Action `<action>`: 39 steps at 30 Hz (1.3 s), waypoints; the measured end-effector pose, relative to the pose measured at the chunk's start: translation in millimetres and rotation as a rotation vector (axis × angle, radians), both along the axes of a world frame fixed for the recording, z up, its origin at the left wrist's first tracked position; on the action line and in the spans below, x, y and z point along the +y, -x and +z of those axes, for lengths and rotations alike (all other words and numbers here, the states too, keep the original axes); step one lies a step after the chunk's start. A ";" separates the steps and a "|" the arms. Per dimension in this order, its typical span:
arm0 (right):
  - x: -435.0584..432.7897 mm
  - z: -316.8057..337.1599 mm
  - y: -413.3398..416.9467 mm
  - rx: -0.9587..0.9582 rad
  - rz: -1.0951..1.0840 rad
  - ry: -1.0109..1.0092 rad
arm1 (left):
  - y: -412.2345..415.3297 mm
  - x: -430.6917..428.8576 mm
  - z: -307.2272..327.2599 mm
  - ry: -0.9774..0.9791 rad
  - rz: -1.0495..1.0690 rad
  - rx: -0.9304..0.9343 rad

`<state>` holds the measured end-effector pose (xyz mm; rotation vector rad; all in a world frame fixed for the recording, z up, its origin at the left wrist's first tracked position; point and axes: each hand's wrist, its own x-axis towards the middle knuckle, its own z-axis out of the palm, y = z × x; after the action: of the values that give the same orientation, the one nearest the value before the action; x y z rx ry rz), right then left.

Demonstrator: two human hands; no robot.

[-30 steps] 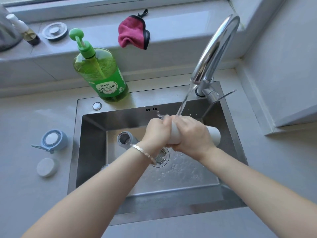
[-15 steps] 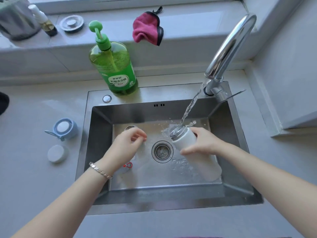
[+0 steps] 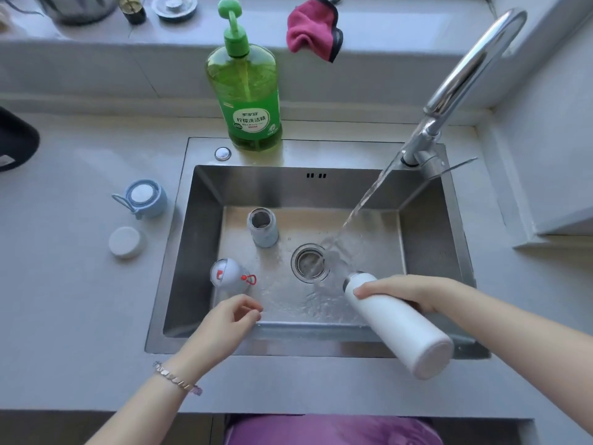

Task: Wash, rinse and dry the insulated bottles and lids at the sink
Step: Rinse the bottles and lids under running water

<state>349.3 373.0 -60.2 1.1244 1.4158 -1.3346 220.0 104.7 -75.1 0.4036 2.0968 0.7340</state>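
White bottle [image 3: 398, 322], steel sink [image 3: 179, 252], grey countertop [image 3: 64, 300]

The soap bottle [image 3: 243, 91] standing on the back rim of the sink [image 3: 337, 151] carries a green label [image 3: 252, 123]. Its largest line, in white Chinese characters, reads 柠檬洗洁精. Above it is a smaller line of characters, too blurred to read with certainty. Below it are a small red strip and a dark round mark at the left, with print too small to make out.
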 end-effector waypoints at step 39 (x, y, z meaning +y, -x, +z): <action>-189.8 17.4 126.1 0.920 0.422 -0.499 | 104.1 -136.7 88.8 -0.068 0.272 0.691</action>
<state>223.1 183.1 -42.7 0.3992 2.5902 -1.2538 115.9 -32.1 13.7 0.4584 2.8214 0.9143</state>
